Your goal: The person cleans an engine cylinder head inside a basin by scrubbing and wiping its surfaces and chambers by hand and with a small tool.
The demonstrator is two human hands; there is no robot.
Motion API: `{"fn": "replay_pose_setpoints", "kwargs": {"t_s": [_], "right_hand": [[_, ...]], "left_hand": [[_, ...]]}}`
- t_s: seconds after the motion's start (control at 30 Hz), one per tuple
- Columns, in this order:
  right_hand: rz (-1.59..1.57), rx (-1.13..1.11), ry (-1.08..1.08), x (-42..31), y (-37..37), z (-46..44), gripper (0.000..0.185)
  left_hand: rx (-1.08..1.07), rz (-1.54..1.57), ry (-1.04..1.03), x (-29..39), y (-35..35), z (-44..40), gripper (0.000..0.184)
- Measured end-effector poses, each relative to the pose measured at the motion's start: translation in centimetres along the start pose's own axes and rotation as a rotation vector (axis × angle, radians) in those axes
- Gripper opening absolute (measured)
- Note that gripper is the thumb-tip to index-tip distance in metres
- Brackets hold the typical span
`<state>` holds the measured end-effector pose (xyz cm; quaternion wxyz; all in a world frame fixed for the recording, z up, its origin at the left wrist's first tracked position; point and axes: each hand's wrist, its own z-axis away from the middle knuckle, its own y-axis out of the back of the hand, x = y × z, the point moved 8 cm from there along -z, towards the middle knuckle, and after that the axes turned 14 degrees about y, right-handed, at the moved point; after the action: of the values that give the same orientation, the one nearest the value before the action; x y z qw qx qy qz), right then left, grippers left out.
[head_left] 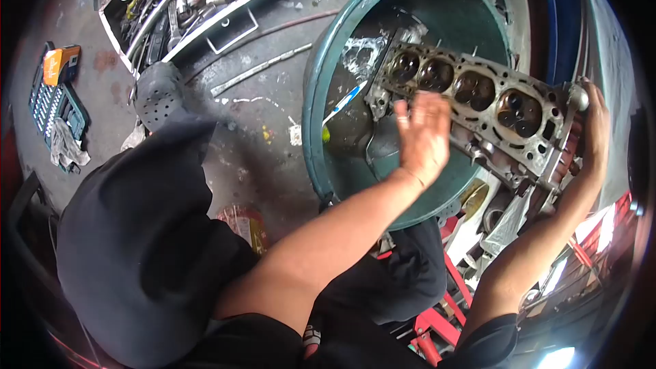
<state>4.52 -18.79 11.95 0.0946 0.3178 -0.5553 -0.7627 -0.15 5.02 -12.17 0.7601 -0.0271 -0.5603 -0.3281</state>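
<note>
A metal engine cylinder head [502, 80] lies tilted across a round green tub [316, 75], its row of combustion chambers facing up. My right hand [596, 119] is wrapped round the far right end of the cylinder head. Over its near edge, my left hand [425, 133] is spread with fingers stretched out, slightly blurred; whether the fingertips touch the metal I cannot tell. A blue-and-white brush handle [350, 98] leans inside the tub, left of the head. Dark liquid with whitish foam [363, 53] shows at the tub's bottom.
An open metal toolbox [225, 22] full of wrenches and screwdrivers sits at the upper left. A socket set case [58, 113] with an orange box [61, 65] lies farther left. A metal bar [260, 70] rests on the stained floor. Red metal framework [437, 328] stands below the tub.
</note>
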Motion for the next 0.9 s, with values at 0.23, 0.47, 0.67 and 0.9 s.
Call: {"fn": "replay_pose_setpoints", "kwargs": {"t_s": [0.23,0.47,0.67,0.9], "right_hand": [[0.016,0.122,0.062,-2.5,-0.1,0.8,0.032],[0.017,0.054,0.061,-1.9,-0.3,1.1,0.033],[0.012,0.017,0.059,-1.6,0.0,0.2,0.034],[0.106,0.048,0.061,-0.5,0.5,-0.4,0.038]], "left_hand": [[-0.011,0.297,0.134,0.4,2.6,-2.5,0.042],[-0.068,0.088,0.099,2.2,1.4,-0.3,0.052],[-0.084,0.119,0.024,2.8,1.0,0.6,0.054],[-0.098,0.069,-0.037,2.4,0.6,1.7,0.055]]}}
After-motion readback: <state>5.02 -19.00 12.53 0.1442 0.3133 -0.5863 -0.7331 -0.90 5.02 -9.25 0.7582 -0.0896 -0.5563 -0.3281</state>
